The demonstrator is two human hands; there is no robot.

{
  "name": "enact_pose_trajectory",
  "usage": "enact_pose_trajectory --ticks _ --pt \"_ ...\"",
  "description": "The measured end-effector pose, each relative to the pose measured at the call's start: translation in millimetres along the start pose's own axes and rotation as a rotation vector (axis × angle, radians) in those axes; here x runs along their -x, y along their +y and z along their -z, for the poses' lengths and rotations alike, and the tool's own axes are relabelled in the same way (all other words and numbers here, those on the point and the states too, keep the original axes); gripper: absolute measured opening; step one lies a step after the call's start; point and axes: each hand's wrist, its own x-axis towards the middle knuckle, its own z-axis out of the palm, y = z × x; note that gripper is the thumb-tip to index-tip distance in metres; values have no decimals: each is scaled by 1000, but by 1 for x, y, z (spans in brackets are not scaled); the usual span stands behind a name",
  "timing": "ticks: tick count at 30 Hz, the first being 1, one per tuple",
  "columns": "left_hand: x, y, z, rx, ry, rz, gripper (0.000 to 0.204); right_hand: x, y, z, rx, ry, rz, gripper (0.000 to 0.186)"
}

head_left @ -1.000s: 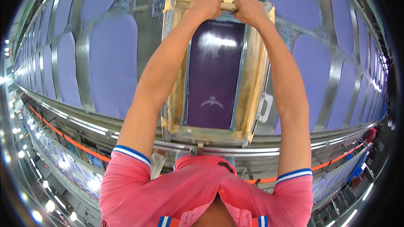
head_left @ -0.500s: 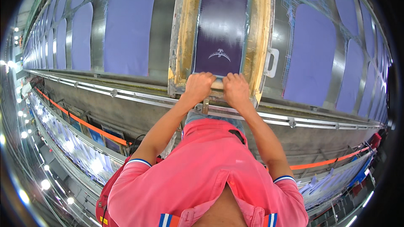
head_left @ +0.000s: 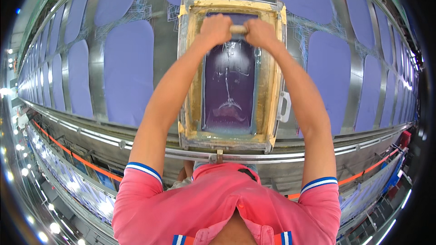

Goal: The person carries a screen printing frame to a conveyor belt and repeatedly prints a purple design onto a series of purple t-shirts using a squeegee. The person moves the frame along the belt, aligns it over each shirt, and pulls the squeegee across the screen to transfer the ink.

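Both my fists close around the wooden handle of a squeegee (head_left: 238, 29), at the far end of a screen printing frame (head_left: 234, 3). My left hand (head_left: 216, 31) grips the left part of the handle, and my right hand (head_left: 260, 33) the right part; a short length shows between them. The squeegee's blade is mostly hidden under my hands. Below it, the dark purple mesh (head_left: 227, 81) bears a pale wet streak down its middle and a light crest-shaped mark near the close end. Yellowish tape lines the frame, which lies on a long metal table.
Flat purple panels lie in rows to the left (head_left: 129, 72) and right (head_left: 329, 79) of the frame. A white handle (head_left: 284, 107) juts from its right side. Metal rails (head_left: 299, 156) run along the near table edge. An orange strip (head_left: 77, 155) stretches behind me on the left.
My hands have pushed the squeegee from the frame's near end to its far end, arms now stretched out. A pale streak now shows on the mesh. The frame appears lower in view.
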Motion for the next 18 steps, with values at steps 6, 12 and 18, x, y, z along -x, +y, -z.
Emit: enact_pose_trajectory --ticks 6,12,18 --pt "-89 -23 23 -3 16 -7 27 -84 39 29 2 -42 -29 26" --pt "-43 -8 11 26 16 8 19 -50 25 2 5 30 34 17" --pt "113 36 -28 109 -8 3 23 98 -34 -42 -40 97 168 11"
